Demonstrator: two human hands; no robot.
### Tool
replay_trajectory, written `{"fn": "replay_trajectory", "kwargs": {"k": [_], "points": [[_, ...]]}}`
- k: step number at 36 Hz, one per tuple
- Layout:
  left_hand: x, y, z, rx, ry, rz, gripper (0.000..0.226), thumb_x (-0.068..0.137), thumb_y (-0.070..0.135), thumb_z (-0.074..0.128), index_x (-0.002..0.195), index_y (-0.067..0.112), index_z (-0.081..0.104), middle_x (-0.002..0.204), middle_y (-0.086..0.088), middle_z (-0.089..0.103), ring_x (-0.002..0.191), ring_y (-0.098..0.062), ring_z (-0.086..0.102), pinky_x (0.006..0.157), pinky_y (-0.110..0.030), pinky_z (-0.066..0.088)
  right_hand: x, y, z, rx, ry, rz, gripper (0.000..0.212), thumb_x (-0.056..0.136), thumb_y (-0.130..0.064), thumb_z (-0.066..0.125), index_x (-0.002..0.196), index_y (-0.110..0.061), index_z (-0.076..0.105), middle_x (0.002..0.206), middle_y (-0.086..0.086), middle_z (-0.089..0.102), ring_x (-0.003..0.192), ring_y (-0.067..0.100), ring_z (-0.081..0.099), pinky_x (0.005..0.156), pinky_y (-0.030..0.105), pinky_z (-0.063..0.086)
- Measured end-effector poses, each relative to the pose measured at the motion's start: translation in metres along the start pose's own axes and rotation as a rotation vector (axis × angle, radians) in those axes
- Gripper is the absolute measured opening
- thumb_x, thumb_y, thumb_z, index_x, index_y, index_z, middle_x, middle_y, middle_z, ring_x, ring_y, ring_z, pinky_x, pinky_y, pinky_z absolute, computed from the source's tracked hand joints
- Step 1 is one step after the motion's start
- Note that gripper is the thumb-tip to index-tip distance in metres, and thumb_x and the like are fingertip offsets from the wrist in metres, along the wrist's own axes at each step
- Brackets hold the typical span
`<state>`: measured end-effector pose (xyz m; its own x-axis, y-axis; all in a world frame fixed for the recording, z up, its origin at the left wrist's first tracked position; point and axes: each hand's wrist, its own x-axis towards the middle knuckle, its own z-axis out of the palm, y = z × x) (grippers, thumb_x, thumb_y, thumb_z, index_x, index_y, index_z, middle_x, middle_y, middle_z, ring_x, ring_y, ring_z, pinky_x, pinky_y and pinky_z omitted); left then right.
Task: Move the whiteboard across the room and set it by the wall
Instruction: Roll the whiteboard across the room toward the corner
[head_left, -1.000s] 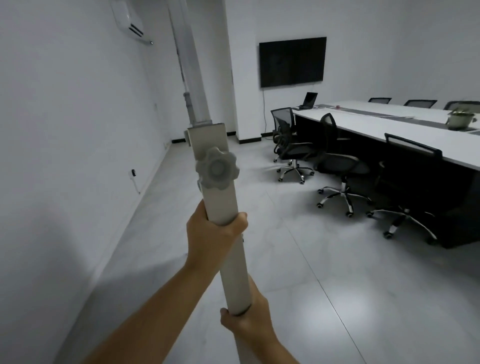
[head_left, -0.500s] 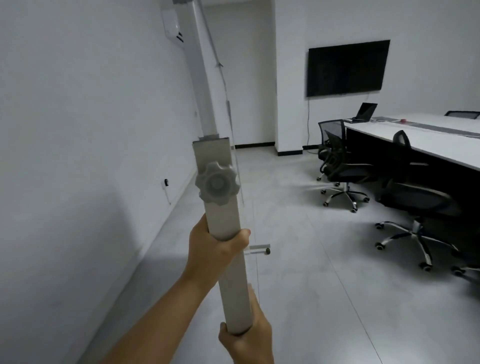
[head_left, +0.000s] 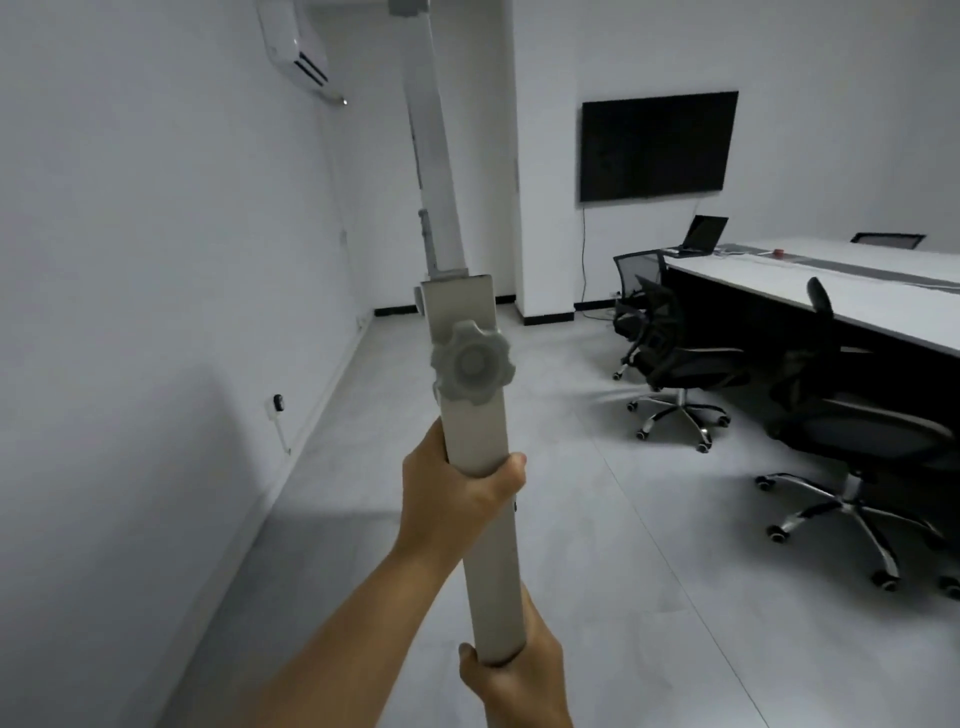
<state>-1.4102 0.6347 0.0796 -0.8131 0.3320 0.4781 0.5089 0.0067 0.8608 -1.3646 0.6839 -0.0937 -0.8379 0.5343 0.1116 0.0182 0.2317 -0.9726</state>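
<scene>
The whiteboard is seen edge-on: its pale grey stand post (head_left: 480, 519) rises up the middle of the view, with a grey star knob (head_left: 471, 368) on it and the thinner upper post (head_left: 434, 156) leaning to the top edge. My left hand (head_left: 457, 504) is wrapped around the post just below the knob. My right hand (head_left: 511, 675) grips the same post lower down, at the bottom of the view. The board's face and its feet are hidden. The white wall (head_left: 156, 312) runs along my left.
A long white table (head_left: 852, 296) stands at the right with black swivel chairs (head_left: 675, 358) along it and a laptop (head_left: 701, 236) at its far end. A dark screen (head_left: 657, 145) hangs on the far wall. An air conditioner (head_left: 298, 47) sits high on the left wall.
The view has turned left and moved forward: table and chairs slid to the right, the left wall fills more of the view. Both hands keep the same grip on the post.
</scene>
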Motion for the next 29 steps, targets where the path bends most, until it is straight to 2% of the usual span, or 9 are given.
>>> {"fn": "replay_trajectory", "kwargs": {"k": [2, 5, 7, 9, 14, 18, 22, 25, 29], "points": [[0.034, -0.022, -0.002, 0.013, 0.007, 0.008, 0.030, 0.064, 0.007, 0.071, 0.058, 0.022, 0.046, 0.043, 0.020, 0.057, 0.043, 0.000, 0.052, 0.039, -0.009, 0.040, 0.035, 0.000, 0.012, -0.008, 0.019, 0.009, 0.089, 0.049, -0.025, 0.064, 0.134, -0.024, 0.038, 0.106, -0.008, 0.066, 0.086, 0.008, 0.062, 0.071, 0.009, 0.051], [0.082, -0.047, -0.006, 0.011, -0.014, 0.000, 0.030, 0.065, 0.005, 0.071, 0.058, 0.020, 0.046, 0.043, 0.018, 0.057, 0.041, 0.000, 0.053, 0.039, -0.009, 0.040, 0.087, -0.005, 0.030, -0.014, 0.025, 0.024, 0.087, 0.052, -0.021, 0.064, 0.134, -0.025, 0.037, 0.106, -0.015, 0.062, 0.087, 0.006, 0.059, 0.064, -0.004, 0.041], [0.114, -0.063, -0.008, -0.002, -0.022, -0.011, 0.028, 0.066, 0.003, 0.069, 0.059, 0.018, 0.046, 0.042, 0.009, 0.056, 0.040, 0.000, 0.053, 0.038, -0.009, 0.039, 0.123, -0.005, 0.043, -0.020, 0.017, 0.025, 0.087, 0.052, -0.024, 0.064, 0.135, -0.028, 0.036, 0.106, -0.017, 0.061, 0.088, 0.005, 0.059, 0.067, -0.002, 0.042], [0.146, -0.082, -0.010, 0.008, -0.008, -0.025, 0.027, 0.066, 0.004, 0.070, 0.060, 0.017, 0.047, 0.050, 0.006, 0.052, 0.041, 0.000, 0.052, 0.038, -0.009, 0.039, 0.157, 0.000, 0.058, -0.015, 0.010, 0.012, 0.090, 0.050, -0.027, 0.064, 0.135, -0.030, 0.034, 0.108, -0.015, 0.063, 0.088, 0.006, 0.061, 0.071, 0.005, 0.047], [0.226, -0.126, -0.017, 0.019, 0.047, -0.079, 0.027, 0.066, 0.004, 0.070, 0.060, 0.020, 0.049, 0.056, 0.002, 0.051, 0.045, -0.003, 0.052, 0.038, -0.010, 0.039, 0.242, 0.006, 0.094, 0.026, 0.001, -0.012, 0.094, 0.050, -0.024, 0.066, 0.137, -0.023, 0.032, 0.118, -0.004, 0.061, 0.094, 0.015, 0.060, 0.074, 0.018, 0.054], [0.287, -0.161, -0.024, 0.033, 0.058, -0.081, 0.025, 0.068, 0.001, 0.068, 0.062, 0.015, 0.048, 0.058, 0.000, 0.049, 0.053, -0.012, 0.049, 0.038, -0.009, 0.039, 0.307, 0.008, 0.123, 0.027, -0.015, -0.010, 0.098, 0.052, -0.026, 0.070, 0.139, -0.023, 0.024, 0.111, -0.006, 0.055, 0.094, 0.016, 0.057, 0.071, 0.009, 0.050], [0.348, -0.198, -0.035, 0.040, 0.050, -0.095, 0.020, 0.067, 0.001, 0.068, 0.065, 0.010, 0.050, 0.059, -0.001, 0.051, 0.051, -0.009, 0.050, 0.039, -0.010, 0.039, 0.369, 0.007, 0.152, 0.032, -0.019, 0.013, 0.101, 0.053, -0.027, 0.073, 0.140, -0.022, 0.023, 0.110, -0.005, 0.052, 0.096, 0.015, 0.055, 0.082, 0.022, 0.053], [0.396, -0.230, -0.047, 0.044, 0.032, -0.084, 0.017, 0.068, 0.002, 0.068, 0.068, 0.007, 0.051, 0.061, -0.002, 0.052, 0.054, -0.012, 0.051, 0.041, -0.010, 0.041, 0.420, 0.007, 0.180, 0.015, -0.016, 0.024, 0.103, 0.055, -0.026, 0.077, 0.140, -0.022, 0.020, 0.112, -0.005, 0.053, 0.098, 0.016, 0.054, 0.086, 0.022, 0.050], [0.463, -0.272, -0.062, 0.048, 0.010, -0.056, 0.020, 0.068, 0.004, 0.068, 0.066, 0.011, 0.050, 0.059, 0.000, 0.050, 0.053, -0.011, 0.050, 0.040, -0.009, 0.039, 0.490, 0.003, 0.217, -0.005, 0.013, 0.017, 0.102, 0.056, -0.022, 0.079, 0.139, -0.020, 0.020, 0.106, -0.007, 0.052, 0.092, 0.012, 0.051, 0.079, 0.010, 0.043]]}}
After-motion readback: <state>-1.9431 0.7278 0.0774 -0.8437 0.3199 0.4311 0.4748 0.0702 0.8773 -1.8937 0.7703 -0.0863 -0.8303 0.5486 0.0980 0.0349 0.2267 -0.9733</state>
